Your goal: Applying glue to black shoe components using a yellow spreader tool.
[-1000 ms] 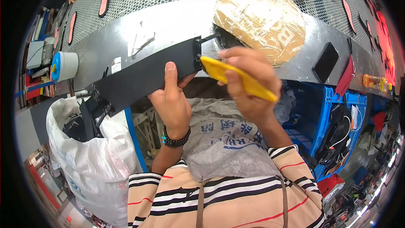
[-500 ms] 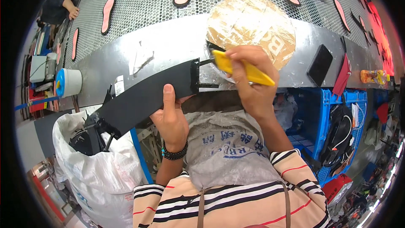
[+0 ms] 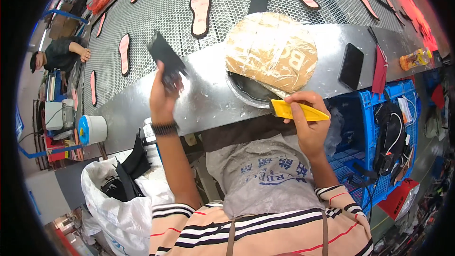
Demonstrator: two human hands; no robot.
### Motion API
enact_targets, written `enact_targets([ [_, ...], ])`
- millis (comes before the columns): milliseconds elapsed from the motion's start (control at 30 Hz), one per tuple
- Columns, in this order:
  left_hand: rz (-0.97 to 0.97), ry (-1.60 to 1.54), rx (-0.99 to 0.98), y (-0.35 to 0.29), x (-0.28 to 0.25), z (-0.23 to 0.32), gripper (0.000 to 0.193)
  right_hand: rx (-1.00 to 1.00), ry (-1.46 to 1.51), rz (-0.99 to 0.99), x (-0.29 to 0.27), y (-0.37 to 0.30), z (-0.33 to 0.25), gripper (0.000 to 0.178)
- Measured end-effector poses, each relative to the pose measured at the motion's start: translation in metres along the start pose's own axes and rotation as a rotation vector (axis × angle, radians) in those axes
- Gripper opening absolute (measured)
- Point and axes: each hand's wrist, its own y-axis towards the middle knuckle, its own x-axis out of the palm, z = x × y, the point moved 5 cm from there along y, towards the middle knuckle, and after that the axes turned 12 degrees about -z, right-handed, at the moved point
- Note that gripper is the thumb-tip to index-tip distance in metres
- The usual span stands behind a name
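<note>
My left hand (image 3: pixel 163 97) is raised over the far side of the metal ledge, closed on a black strip of material (image 3: pixel 166 54). The strip is smeared by motion and tilts toward the mesh belt. In my right hand (image 3: pixel 309 123) is a yellow-handled brush (image 3: pixel 298 111), its short dark tip pointing left. That tip is just beside the near rim of a round pan (image 3: pixel 237 96). A cardboard disc (image 3: pixel 270 50) wrapped in clear tape covers most of the pan, and its dark inside shows at the near left.
The mesh conveyor belt (image 3: pixel 175 4) carries several pink insoles (image 3: pixel 200 14) and black strips (image 3: pixel 259 0). A phone (image 3: pixel 351 66), red strap (image 3: pixel 379 71) and bottle (image 3: pixel 414 59) lie at right. A white tub (image 3: pixel 96 129) stands left, above a sack (image 3: pixel 102 208) of black pieces. Another person (image 3: pixel 59 53) is far left.
My left hand has carried the black strip up and away toward the belt. My right hand has drawn the brush back from the strip to the pan's near right. The view has shifted.
</note>
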Motion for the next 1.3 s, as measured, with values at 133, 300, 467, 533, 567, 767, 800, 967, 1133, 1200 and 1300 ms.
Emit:
enact_targets([
  [133,0.235,0.379,0.433,0.024,-0.023,0.042,0.03,0.024,0.006,0.071,-0.009,-0.016,-0.017,0.011],
  [300,-0.039,0.657,0.421,0.062,0.074,0.053,0.015,0.046,0.058,0.153,-0.029,-0.013,-0.018,0.009],
  [467,-0.694,1.282,0.054,0.163,0.215,-0.007,0.049,-0.007,0.05,0.198,-0.056,-0.009,-0.026,0.01],
  [533,-0.727,1.76,-0.143,0.211,0.248,-0.033,0.07,-0.027,0.05,0.219,-0.06,-0.011,-0.033,0.01],
  [567,-0.728,1.798,-0.087,0.221,0.267,-0.044,0.073,-0.026,0.054,0.243,-0.069,-0.01,-0.031,0.01],
  [767,-0.635,1.941,0.09,0.277,0.315,-0.077,0.079,-0.07,-0.078,0.287,-0.108,-0.013,-0.028,0.009],
  [800,-0.57,1.894,0.161,0.278,0.323,-0.075,0.079,-0.068,-0.039,0.328,-0.112,-0.013,-0.028,0.01],
  [967,-0.493,2.131,0.265,0.295,0.318,-0.081,0.05,-0.085,-0.003,0.298,-0.116,-0.003,-0.035,0.011],
  [1133,-0.413,2.071,0.266,0.308,0.327,-0.036,0.06,-0.161,-0.086,0.289,-0.104,-0.008,-0.049,0.009],
  [1200,-0.239,1.727,0.38,0.334,0.318,-0.022,0.066,-0.177,-0.097,0.276,-0.097,-0.014,-0.051,0.01],
  [1300,-0.451,1.32,0.267,0.284,0.295,0.03,0.071,-0.183,-0.028,0.276,-0.09,-0.009,-0.045,0.012],
])
